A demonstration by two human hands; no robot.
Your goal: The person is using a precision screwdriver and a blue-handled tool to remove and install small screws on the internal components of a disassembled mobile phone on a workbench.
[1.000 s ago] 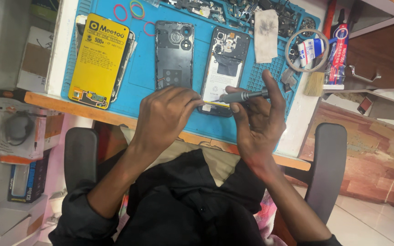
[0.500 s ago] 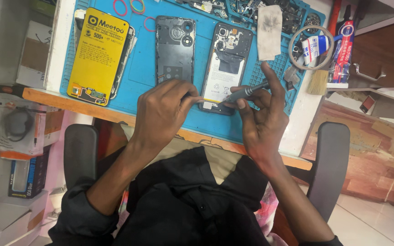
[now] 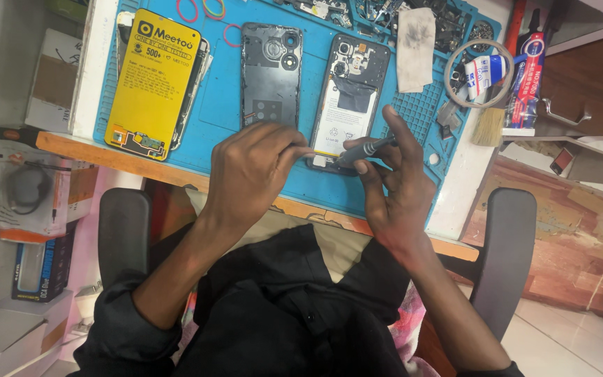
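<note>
Blue mat [image 3: 232, 105] beneath our hands, our right hand [image 3: 399, 188] pinching a dark screwdriver [image 3: 363, 149], our left hand [image 3: 249, 171] curled, fingertips at the opened phone [image 3: 347, 105] just ahead, back cover [image 3: 270, 73] beyond the left.

I see an opened phone [image 3: 349, 98], back cover off, white battery and dark circuitry exposed, lying flat on the blue mat; dark slim screwdriver [image 3: 364, 149] tilted across its lower end.
</note>
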